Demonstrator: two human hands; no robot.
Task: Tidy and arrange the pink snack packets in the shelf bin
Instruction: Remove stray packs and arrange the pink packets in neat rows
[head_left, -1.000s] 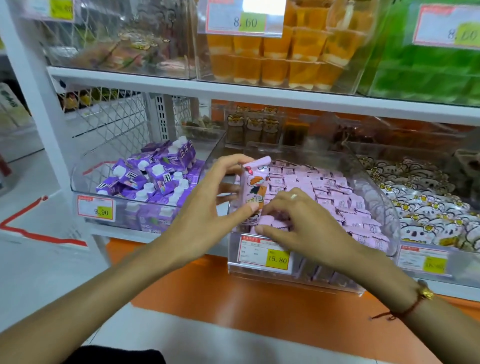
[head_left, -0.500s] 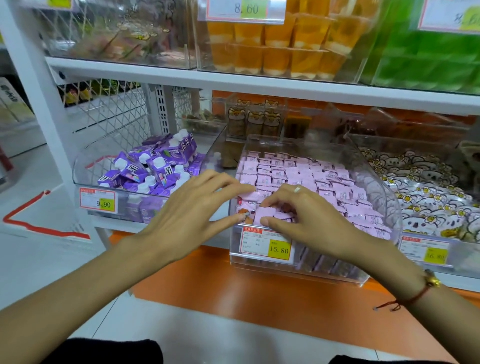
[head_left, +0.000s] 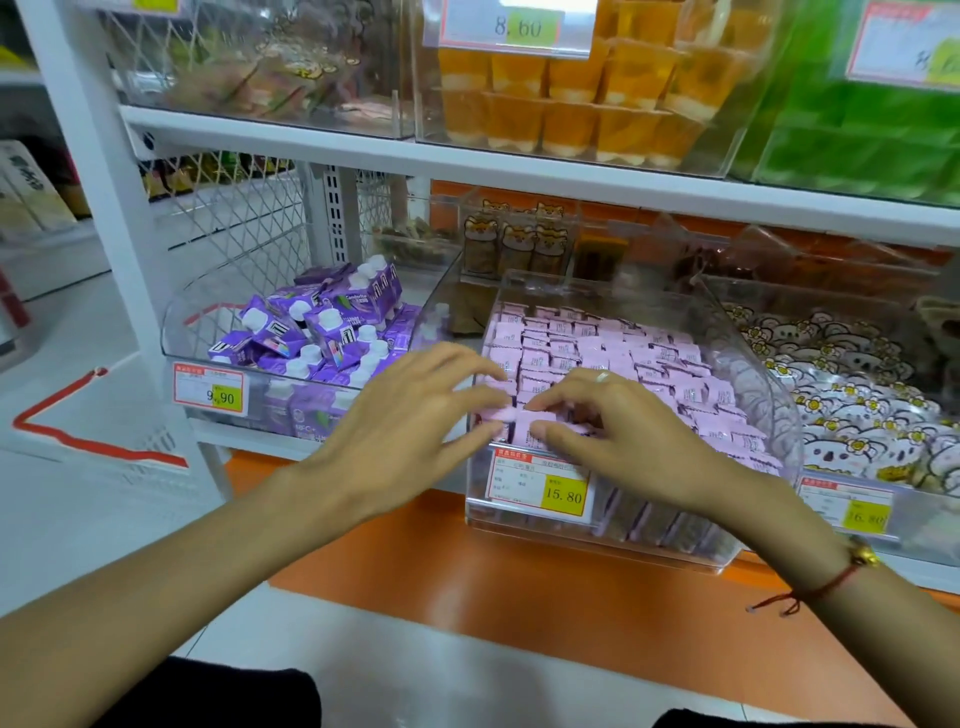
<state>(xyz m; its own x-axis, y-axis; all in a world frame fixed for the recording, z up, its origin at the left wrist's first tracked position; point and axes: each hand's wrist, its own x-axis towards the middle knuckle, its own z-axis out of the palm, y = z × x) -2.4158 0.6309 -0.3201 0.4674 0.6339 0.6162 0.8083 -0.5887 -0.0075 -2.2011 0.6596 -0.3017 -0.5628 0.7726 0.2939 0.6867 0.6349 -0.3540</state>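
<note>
Both hands are down at the front edge of the clear shelf bin (head_left: 748, 374), the middle one of three bins on this shelf. The left hand (head_left: 410, 415) has its fingers (head_left: 467, 364) stretched out fairly straight, tips resting on a pink snack packet (head_left: 496, 414) at the front left corner. The right hand (head_left: 618, 431) has fingers curled, pinching a packet right behind the 15.80 price tag (head_left: 537, 483). The rest of the pink packets (head_left: 613, 353) fill the bin in rows, way too many to count. One bin of purple cartons (head_left: 317, 332) sits just left.
</note>
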